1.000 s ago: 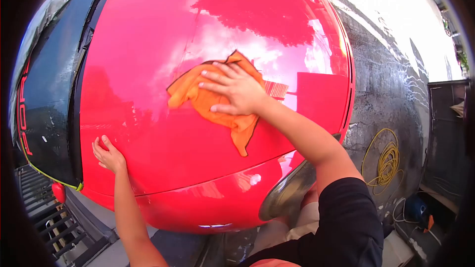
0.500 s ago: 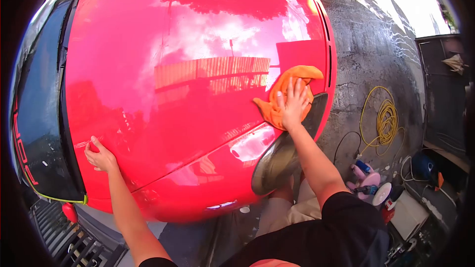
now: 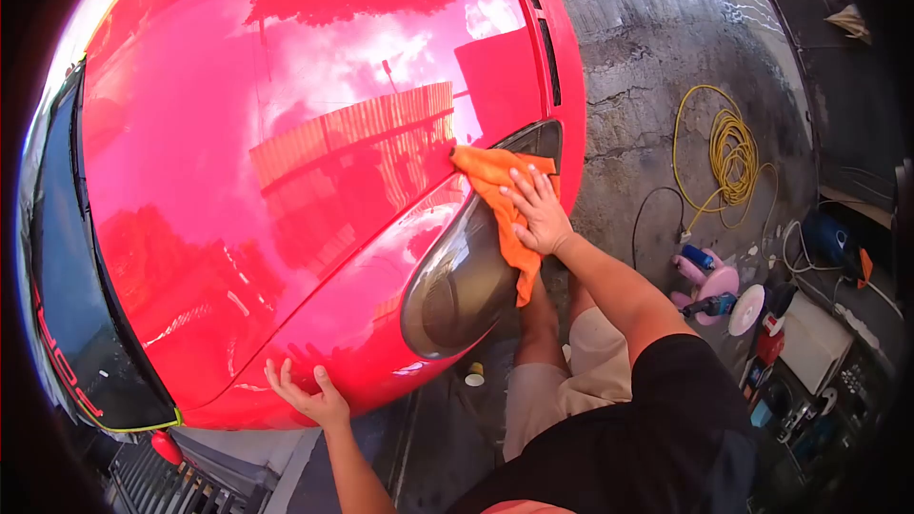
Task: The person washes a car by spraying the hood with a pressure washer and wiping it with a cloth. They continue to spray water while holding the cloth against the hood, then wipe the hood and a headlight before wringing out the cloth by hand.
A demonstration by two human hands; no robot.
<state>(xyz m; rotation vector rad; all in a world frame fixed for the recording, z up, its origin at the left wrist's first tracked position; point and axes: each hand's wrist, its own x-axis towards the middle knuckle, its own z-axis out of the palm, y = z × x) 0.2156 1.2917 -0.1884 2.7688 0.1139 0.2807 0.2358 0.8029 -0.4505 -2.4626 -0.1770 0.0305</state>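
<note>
My right hand (image 3: 535,213) presses an orange cloth (image 3: 495,174) against the car's dark headlight (image 3: 457,290), fingers stretched over the fabric. One end of the cloth reaches onto the red hood (image 3: 314,219), and the other hangs down along the headlight's outer side. My left hand (image 3: 309,396) is at the red fender (image 3: 333,352), fingers spread and holding nothing. The glossy paint mirrors clouds and a corrugated fence.
A coiled yellow hose or cord (image 3: 731,160) lies on the concrete floor (image 3: 628,76) at right. Nearer are a polisher (image 3: 719,306) with round pads, a box (image 3: 804,338) and assorted tools. A dark cabinet (image 3: 838,76) stands beyond; a small cup (image 3: 474,376) sits below the bumper.
My right hand has slid the orange cloth from the hood's corner onto the headlight. My left hand has moved from the hood near the windshield to the fender. The view has shifted right.
</note>
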